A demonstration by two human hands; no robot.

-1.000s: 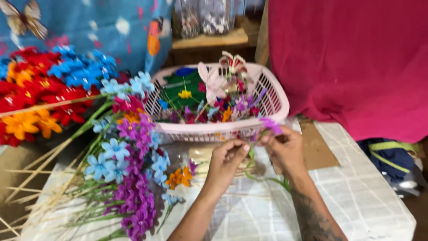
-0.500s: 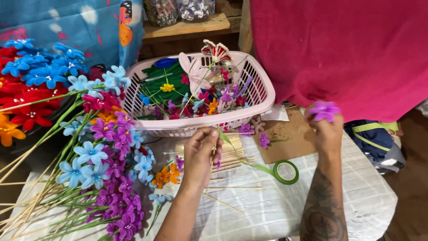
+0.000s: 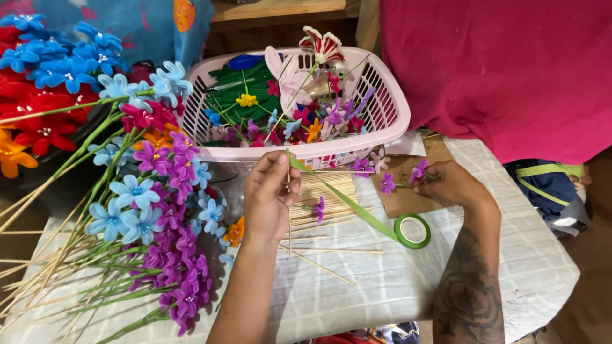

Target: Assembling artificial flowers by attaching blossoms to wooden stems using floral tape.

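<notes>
Purple is what has moved most since half a second ago: then our right hand was raised off to the right with a purple bloom pinched above it; now it has dropped to the brown cardboard sheet just in front of the pink basket, fingers curled around a small purple flower on a short green stem. Two more small purple blooms lie close by on the cardboard.

Our left hand has stayed near the middle of the table, but its grip reads more clearly now: thumb and fingertips pressed together, pinching a thin wooden stick together with the free end of the green floral tape. The stick stands nearly upright in the picture, its long axis running from the pinch down towards us past the wrist. The tape stretches taut from the pinch, slanting down and to the right to its roll, which lies flat on the table between our two forearms.

Both forearms reach up from the bottom edge; the left wrist is bent with the knuckles turned to the left, while the right wrist lies low, back of the hand up.

Behind the left hand a bundle of bare sticks lies on the table. To the left, finished purple and blue flower stems are heaped, heads towards the basket.
</notes>
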